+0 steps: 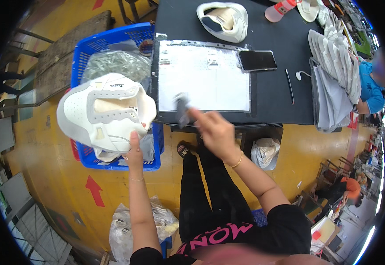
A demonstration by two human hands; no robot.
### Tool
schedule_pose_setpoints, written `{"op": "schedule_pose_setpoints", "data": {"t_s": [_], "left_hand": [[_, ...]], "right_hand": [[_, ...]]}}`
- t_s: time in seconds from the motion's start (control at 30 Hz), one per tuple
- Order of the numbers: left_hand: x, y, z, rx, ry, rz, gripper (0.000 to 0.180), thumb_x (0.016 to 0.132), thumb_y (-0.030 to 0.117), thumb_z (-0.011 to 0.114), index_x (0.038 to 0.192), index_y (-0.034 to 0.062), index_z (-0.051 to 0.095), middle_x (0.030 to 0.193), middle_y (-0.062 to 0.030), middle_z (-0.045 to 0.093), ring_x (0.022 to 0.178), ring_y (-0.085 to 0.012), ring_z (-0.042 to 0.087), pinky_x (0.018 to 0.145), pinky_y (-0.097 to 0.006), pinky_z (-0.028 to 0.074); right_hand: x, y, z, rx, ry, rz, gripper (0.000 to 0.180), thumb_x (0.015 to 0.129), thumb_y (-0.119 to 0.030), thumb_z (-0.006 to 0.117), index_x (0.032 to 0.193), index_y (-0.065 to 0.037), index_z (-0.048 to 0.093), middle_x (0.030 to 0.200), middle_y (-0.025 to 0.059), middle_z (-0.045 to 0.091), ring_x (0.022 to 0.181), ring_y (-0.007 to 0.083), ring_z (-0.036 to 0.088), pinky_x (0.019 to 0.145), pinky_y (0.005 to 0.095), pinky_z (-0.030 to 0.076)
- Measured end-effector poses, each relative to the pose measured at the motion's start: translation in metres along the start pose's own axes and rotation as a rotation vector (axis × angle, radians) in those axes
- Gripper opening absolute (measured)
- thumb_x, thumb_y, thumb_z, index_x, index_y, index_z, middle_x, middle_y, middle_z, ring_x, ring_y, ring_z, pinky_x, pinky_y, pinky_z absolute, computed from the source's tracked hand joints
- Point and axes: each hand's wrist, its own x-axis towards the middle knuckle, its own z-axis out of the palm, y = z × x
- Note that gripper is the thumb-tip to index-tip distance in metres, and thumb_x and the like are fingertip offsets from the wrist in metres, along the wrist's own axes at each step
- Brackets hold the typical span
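As the left hand (134, 154) clasped the upper (72, 110), seemingly light, pliant, best heel-held, the right hand (218, 136) gripped a blurred object (182, 110).

Phone (258, 61) and sheet (221, 84) on black table (274, 99)

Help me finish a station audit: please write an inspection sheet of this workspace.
Surface: black table, carrying a paper sheet.
Things: white shoe upper in hand; second upper on the table.
Clutter: phone, pencil and reddish bottle on the table.
Left hand: grips the white shoe upper.
Right hand: holds a grey object, blurred.
Cables: a white cord-like piece, kind unclear.
Surroundings: blue basket left of the table; yellow floor; co-worker in blue at right.
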Motion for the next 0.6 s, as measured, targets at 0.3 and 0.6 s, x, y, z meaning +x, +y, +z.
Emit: {"op": "schedule_pose_setpoints", "data": {"t_s": [0.3,0.6], "left_hand": [[0.021,0.188,-0.076,-1.567,-0.018,-0.780,0.037,0.092,0.030,0.056,0.122,0.0077,0.053,0.110,-0.0068,0.064,0.089,-0.0201,0.066,0.057,-0.029,0.060],[-0.001,0.271,-0.071,-1.747,-0.336,-1.017,0.039,0.095,0.038,0.050,0.121,0.0103,0.055,0.108,-0.0027,0.066,0.084,-0.0134,0.066,0.053,-0.025,0.057]], "right_hand": [[0.060,0.009,-0.043,-0.404,-0.003,0.104,0.035,0.087,-0.022,0.064,0.122,-0.017,0.063,0.115,0.0134,0.059,0.102,0.0286,0.056,0.091,0.0368,0.044],[0.081,-0.146,-0.196,0.371,-0.291,-0.191,0.054,0.065,-0.032,0.084,0.105,-0.003,0.062,0.099,0.0113,0.064,0.099,0.0273,0.055,0.090,0.0375,0.041]]}}
